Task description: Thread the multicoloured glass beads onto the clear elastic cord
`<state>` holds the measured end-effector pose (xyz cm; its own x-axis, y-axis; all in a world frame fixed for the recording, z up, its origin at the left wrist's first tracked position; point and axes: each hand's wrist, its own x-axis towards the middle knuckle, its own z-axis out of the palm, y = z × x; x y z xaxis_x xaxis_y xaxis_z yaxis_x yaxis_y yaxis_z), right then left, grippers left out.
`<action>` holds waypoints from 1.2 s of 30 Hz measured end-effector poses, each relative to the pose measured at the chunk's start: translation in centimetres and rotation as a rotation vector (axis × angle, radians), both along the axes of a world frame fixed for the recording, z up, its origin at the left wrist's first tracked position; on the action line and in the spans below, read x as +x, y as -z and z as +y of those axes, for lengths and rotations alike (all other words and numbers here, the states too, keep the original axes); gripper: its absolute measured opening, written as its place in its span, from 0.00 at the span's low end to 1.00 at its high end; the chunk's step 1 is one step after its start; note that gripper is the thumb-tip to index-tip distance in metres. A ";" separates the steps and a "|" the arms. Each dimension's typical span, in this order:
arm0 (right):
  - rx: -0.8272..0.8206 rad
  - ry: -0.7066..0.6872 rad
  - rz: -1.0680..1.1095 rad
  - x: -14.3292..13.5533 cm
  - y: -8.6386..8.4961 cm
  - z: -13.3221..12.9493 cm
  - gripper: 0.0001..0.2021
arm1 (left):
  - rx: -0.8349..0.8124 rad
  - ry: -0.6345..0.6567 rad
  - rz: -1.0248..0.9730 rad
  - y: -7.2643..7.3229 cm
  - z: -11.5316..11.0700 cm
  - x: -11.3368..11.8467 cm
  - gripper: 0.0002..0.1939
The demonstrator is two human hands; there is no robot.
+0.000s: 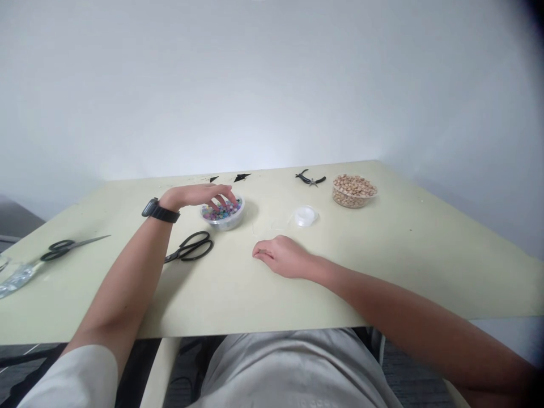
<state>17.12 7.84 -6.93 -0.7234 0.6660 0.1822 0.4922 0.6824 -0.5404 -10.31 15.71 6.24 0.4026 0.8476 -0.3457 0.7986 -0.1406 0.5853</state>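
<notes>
My left hand (211,194), with a black watch on its wrist, reaches over a clear round tub (229,224) of colourful beads (221,212). Its fingers are apart and bent down, with the tips at the beads; no bead shows as held. Fingers pinched together, my right hand (283,256) rests low over the table to the right of the tub. A thin clear thread (278,227) curls on the table just beyond it, seemingly running to the pinch, though the fingertips hide its end. The white thread spool (306,216) lies behind my right hand.
Black-handled scissors (198,246) lie beside my left forearm, and another pair (63,247) is at the far left near a clear plastic packet (17,280). Pliers (310,178) and a tub of tan beads or nuts (354,191) stand at the back right. Black scraps (242,177) lie by the wall.
</notes>
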 end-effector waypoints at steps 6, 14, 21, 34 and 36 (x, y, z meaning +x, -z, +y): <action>-0.009 0.013 0.008 -0.1 0.1 0.0 0.12 | 0.018 0.038 0.049 0.1 0.0 0.0 0.27; -0.026 0.028 0.016 -0.2 -0.1 -0.1 0.12 | 0.001 0.112 0.075 -0.2 -0.1 -0.1 0.24; -0.016 0.022 0.013 -0.1 -0.2 -0.1 0.12 | 0.027 0.139 0.115 -0.2 -0.1 -0.5 0.25; 0.002 0.006 0.003 -0.1 -0.2 -0.3 0.15 | 0.067 0.195 0.288 -1.1 -0.4 -0.8 0.33; 0.002 0.007 0.000 -0.1 -0.3 -0.3 0.15 | 0.110 0.179 0.282 -1.3 -0.4 -0.7 0.29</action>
<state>16.97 7.58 -6.65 -0.7187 0.6706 0.1837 0.4969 0.6802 -0.5390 -10.99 15.32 7.56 0.4501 0.8105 -0.3747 0.8835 -0.3433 0.3188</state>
